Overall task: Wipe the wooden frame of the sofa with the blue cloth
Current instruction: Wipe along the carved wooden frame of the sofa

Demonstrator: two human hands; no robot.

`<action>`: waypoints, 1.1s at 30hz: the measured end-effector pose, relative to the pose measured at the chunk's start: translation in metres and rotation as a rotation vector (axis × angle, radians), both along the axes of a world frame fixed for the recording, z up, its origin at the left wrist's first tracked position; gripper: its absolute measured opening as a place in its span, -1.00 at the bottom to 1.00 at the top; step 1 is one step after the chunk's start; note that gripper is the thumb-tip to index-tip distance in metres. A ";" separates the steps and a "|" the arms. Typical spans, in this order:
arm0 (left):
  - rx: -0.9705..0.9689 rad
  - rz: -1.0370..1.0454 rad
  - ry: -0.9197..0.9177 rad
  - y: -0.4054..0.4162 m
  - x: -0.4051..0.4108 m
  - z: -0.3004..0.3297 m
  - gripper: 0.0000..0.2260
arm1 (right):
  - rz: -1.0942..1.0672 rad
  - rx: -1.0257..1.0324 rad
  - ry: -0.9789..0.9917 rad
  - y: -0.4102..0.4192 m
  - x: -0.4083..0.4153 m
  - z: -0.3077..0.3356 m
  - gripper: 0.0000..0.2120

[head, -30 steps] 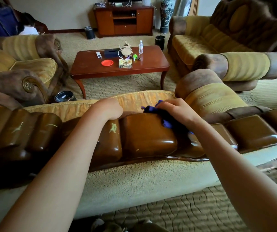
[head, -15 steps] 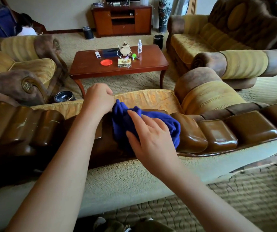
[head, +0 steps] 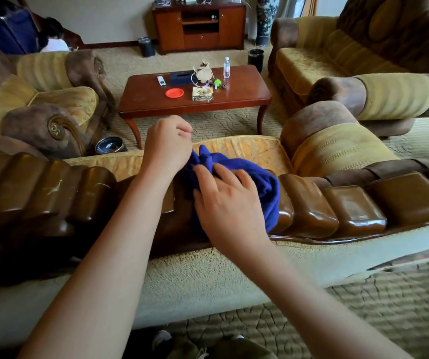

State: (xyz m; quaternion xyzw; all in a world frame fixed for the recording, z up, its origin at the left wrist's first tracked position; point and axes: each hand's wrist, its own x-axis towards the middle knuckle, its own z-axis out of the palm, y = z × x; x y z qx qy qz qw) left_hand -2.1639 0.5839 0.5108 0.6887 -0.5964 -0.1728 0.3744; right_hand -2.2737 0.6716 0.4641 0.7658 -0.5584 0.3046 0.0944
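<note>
While the bunched, deep-blue cloth lies draped over the glossy, scalloped brown wooden frame along the top of the sofa's back, the right hand rests on it from the near side, fingers spread and pressing into the folds rather than wrapped round them; that grip reads as flat and released, a push and not a clutch. At about ten o'clock from it, the left hand is curled, and seems to pinch the cloth's upper left corner, though the fingertips are hidden behind the knuckles and I judge this only from the fabric gathering toward it. The frame's long axis runs from nine o'clock to three o'clock across the view, a row of rounded, polished lobes. The cloth sits near the middle of that run, so unwiped-looking wood lies both ways; the lobes toward three o'clock are nearer the right hand, which is the natural one to drive the next stroke sideways along the rail. No brand, label or readable writing shows on the cloth or the frame; the small clear bottle on the red-brown coffee surface at twelve o'clock carries a label too small to read.
</note>
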 end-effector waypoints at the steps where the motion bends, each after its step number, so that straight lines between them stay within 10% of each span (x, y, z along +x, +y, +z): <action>1: -0.011 -0.005 -0.013 0.001 0.000 0.002 -0.72 | 0.009 -0.006 -0.027 0.010 -0.001 -0.002 -0.74; 9: -0.023 0.079 -0.254 0.034 0.024 -0.001 -0.72 | 0.127 0.127 -0.051 0.014 0.015 0.006 -0.69; 16: -0.143 0.198 -0.018 0.045 0.031 0.003 -0.68 | 0.288 0.427 0.008 -0.048 0.039 0.031 -0.66; 24: -0.355 0.195 0.181 0.054 0.031 0.004 -0.68 | 0.353 0.165 -0.093 0.025 0.020 0.005 -0.62; 33: -0.115 0.071 -0.221 0.052 0.027 0.001 -0.66 | 0.114 0.190 0.058 -0.018 0.002 0.012 -0.57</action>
